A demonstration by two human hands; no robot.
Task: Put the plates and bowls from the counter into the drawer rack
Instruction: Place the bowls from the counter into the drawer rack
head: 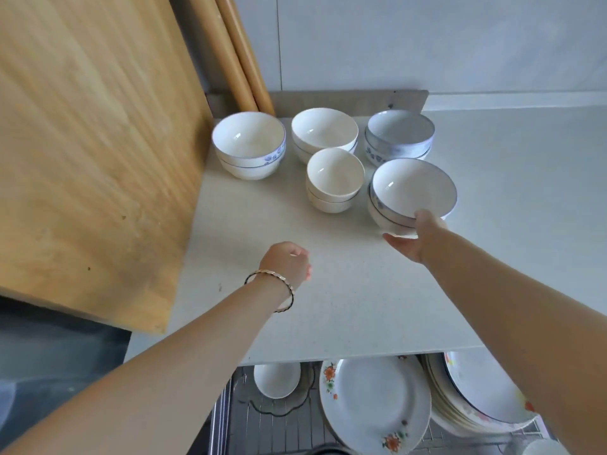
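Several stacks of white bowls stand on the pale counter (pixel 328 307). My right hand (pixel 415 238) grips the near side of the nearest stack of blue-rimmed bowls (pixel 412 188). Beside it sits a small plain stack (pixel 335 177). Behind are a floral-edged stack (pixel 248 142) at the left, a plain white stack (pixel 323 131) and a grey-blue stack (pixel 399 133). My left hand (pixel 289 262), with a bracelet on the wrist, hovers over bare counter with fingers curled and nothing in it. Below the counter edge the open drawer rack (pixel 282 431) holds flowered plates (pixel 374 402) and a small white bowl (pixel 276 379).
A large wooden board (pixel 92 152) leans at the left beside the bowls. Two wooden rolling pins (pixel 233 54) stand in the back corner. More stacked plates (pixel 479 399) fill the drawer's right side. The counter runs on to the right.
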